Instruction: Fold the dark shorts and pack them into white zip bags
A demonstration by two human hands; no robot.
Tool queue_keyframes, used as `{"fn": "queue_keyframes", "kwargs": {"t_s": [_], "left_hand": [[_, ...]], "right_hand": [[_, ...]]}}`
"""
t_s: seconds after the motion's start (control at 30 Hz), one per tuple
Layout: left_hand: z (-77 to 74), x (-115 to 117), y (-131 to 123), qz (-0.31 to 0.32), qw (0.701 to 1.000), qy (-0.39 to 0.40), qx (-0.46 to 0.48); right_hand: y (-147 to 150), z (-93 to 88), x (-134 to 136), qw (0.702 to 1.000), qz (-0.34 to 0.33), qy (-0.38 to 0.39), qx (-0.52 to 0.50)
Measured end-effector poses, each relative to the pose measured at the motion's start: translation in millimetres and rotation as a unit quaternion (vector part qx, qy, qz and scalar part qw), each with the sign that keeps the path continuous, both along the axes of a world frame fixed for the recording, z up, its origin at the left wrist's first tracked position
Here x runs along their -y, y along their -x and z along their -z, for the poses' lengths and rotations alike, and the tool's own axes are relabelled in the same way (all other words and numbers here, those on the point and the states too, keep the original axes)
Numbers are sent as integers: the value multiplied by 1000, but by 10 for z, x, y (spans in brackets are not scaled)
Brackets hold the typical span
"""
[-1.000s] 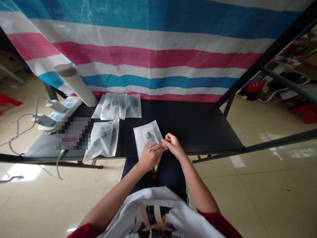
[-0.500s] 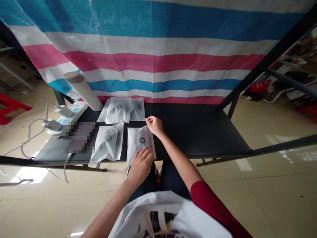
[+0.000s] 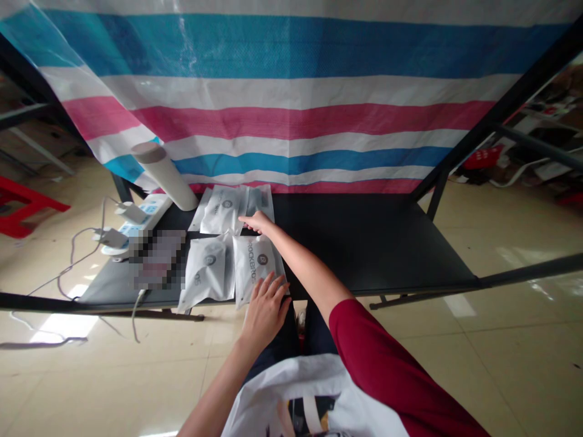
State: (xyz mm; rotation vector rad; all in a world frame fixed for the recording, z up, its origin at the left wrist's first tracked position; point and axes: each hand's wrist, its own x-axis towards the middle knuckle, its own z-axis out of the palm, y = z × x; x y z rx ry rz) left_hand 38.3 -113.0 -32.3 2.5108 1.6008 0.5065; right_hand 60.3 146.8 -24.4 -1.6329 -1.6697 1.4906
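- Head camera, looking forward and down: a striped tarpaulin (image 3: 291, 121) in blue, white and pink hung behind a black desk (image 3: 364, 243), which stood on a glossy tiled floor (image 3: 501, 364).
- A red plastic stool (image 3: 22, 209) stood on the floor at the far left.
- At the desk's left end lay a white power strip (image 3: 146, 215) with plugs and cables in it. A pale cardboard tube (image 3: 164, 176) stood tilted behind it, and a pixelated patch hid whatever lay just below the strip.
- Four white plastic pouches lay on the desk. The "ROCKBROS" pouch (image 3: 255, 267) was nearest the person, just beside a plumper pouch (image 3: 207, 270) on its left. A front back pouch (image 3: 223, 209) overlapped a rear back pouch (image 3: 262, 203) further along the desk.
- The right hand (image 3: 257, 223), below a red sleeve (image 3: 378, 358), was stretched out and open, fingers extended, resting at the lower edge of the back pouches and gripping nothing.
- The left hand (image 3: 264, 312) was open with fingers spread, its fingertips (image 3: 273, 286) touching the lower part of the "ROCKBROS" pouch without gripping it.
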Motion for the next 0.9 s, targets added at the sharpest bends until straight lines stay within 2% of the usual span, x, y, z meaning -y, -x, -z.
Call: {"fn": "queue_keyframes", "kwargs": {"t_s": [0.1, 0.2, 0.27, 0.33, 0.43, 0.53, 0.57, 0.63, 0.7, 0.77, 0.83, 0.9], "left_hand": [[-8, 7, -1, -1, 1000, 0, -4], [-21, 7, 0, -2, 1000, -8, -2], [-18, 2, 7, -2, 1000, -14, -2], [-3, -11, 20, -1, 1000, -17, -4], [18, -51, 51, -3, 1000, -24, -4], [-2, -103, 92, -26, 999, -36, 15], [-23, -117, 107, -39, 998, -37, 29], [-90, -140, 135, -77, 994, -41, 66], [-191, -163, 148, -119, 986, -56, 105], [-322, -215, 115, -140, 977, -82, 142], [-465, -336, 0, -125, 973, -100, 168], [-583, -555, -214, -90, 976, -96, 171]], "right_hand": [[25, -32, 7, 1000, -14, 6, 2], [87, -135, 32, 998, -10, 18, -60], [96, -272, 40, 992, -6, 9, -123], [15, -462, 56, 973, 4, -5, -232], [-365, -756, 172, 922, 19, -39, -386], [-1006, -859, 498, 901, 23, -77, -427], [-1242, -818, 660, 904, 33, -90, -416], [-1690, -624, 1045, 924, 74, -95, -362], [-2069, -331, 1462, 943, 119, -65, -305], [-2362, -39, 1832, 949, 135, -8, -286], [-2575, 161, 2068, 953, 122, 63, -270], [-2712, 244, 2110, 966, 86, 103, -222]]}}
